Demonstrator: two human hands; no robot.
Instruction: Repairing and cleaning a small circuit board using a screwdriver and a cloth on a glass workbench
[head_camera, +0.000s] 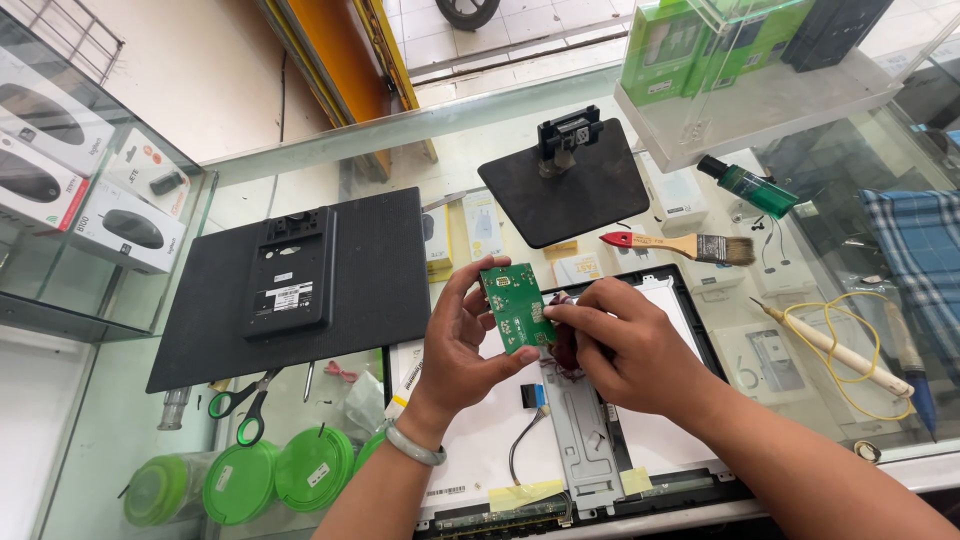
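Left hand (462, 345) grips the small green circuit board (516, 305) by its edges; right hand (625, 345) pinches its lower corner. Judgement: hold edges only, steady over the opened monitor panel (480, 430).

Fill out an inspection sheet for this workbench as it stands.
Surface: glass counter, goods visible beneath.
Job's things: green circuit board held over an opened monitor panel.
Clutter: back cover, monitor stand, paintbrush, scissors, green lids, lighter, soldering iron.
Grippers: left hand grips the board's edge; right hand pinches its lower corner.
Cables: black lead on the panel; yellow cord looped by the iron.
Surroundings: boxed mice in a side case, tiled floor beyond.
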